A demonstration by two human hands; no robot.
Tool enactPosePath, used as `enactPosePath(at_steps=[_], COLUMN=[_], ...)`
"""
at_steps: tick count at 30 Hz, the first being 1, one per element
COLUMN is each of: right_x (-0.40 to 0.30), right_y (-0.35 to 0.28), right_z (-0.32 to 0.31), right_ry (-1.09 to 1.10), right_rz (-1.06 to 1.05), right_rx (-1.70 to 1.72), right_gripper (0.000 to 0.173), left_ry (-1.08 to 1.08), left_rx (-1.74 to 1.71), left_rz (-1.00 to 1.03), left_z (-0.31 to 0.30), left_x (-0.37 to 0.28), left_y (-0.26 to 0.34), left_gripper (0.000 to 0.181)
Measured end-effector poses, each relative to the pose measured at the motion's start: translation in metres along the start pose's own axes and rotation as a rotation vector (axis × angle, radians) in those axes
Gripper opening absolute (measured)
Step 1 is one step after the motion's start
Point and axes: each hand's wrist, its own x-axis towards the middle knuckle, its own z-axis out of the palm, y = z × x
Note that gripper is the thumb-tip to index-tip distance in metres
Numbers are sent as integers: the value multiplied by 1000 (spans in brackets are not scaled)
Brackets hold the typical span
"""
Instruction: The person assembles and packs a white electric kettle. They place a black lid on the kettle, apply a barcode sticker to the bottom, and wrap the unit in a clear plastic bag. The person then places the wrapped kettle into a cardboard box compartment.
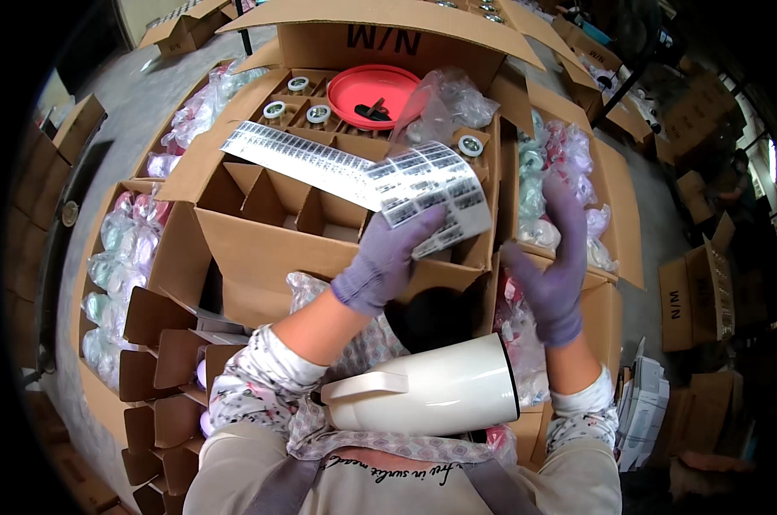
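My left hand (pixel 392 254), in a purple knit glove, pinches a sheet of printed labels (pixel 443 193) that curls over the fingers. A longer strip of small silvery labels (pixel 298 161) stretches leftward behind it, over a divided cardboard box (pixel 260 251). My right hand (pixel 553 283), gloved the same way, is raised with thumb and fingers apart and nothing in it. Across my lap lies a white vacuum jug (pixel 427 393) on its side, its handle up and its dark-rimmed end to the right.
On the divided box rest a red plastic basin (pixel 363 84) with scissors (pixel 374 111) in it and a crumpled clear plastic bag (pixel 456 100). Round silvery tops (pixel 317 114) show in several compartments. Boxes of plastic-wrapped items (pixel 124 270) flank me; cardboard dividers (pixel 169 393) stand at lower left.
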Motion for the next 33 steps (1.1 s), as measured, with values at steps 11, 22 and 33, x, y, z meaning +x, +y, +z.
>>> enactPosePath(at_steps=[11, 22, 33], right_x=[0, 36, 57], right_y=[-12, -28, 20], right_z=[41, 56, 69], right_ry=[-1, -348, -476], right_rz=[-147, -341, -132], right_rx=[-70, -232, 127], right_gripper=[47, 27, 8], left_ry=[130, 38, 61], left_rx=[209, 512, 447], left_rz=[-36, -14, -160], left_z=[-9, -34, -45], left_x=[-60, -58, -35], left_y=[34, 39, 49], left_gripper=[49, 53, 55])
